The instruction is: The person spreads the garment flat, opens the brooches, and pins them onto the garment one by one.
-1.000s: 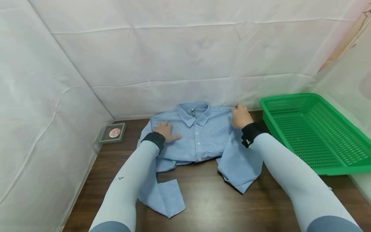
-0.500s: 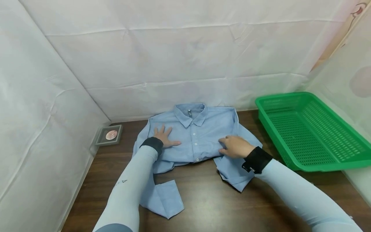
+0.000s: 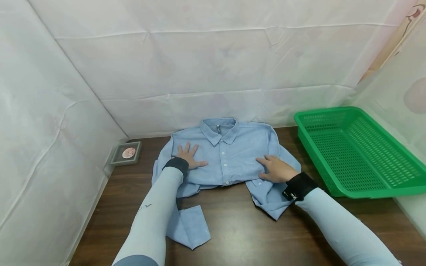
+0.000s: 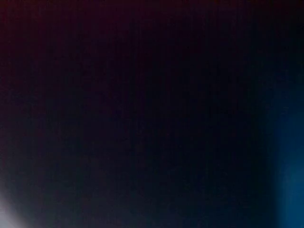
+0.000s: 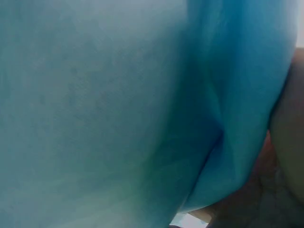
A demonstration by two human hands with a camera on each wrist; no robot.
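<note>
I have a light-blue, collared, long-sleeved cloth shirt face up before me.
It lies along the far side of the dark-brown wood-grain table. From its white button row, my left hand rests at nine o'clock, palm down, fingers spread; well apart from it, my right hand touches cloth between three and four, fingers loose, gripping nothing that I can see. One sleeve trails at seven o'clock, the other sleeve near five. If my right hand pushes inward while my left pins the front, the cloth could ruck and the sleeve beneath it twist.
</note>
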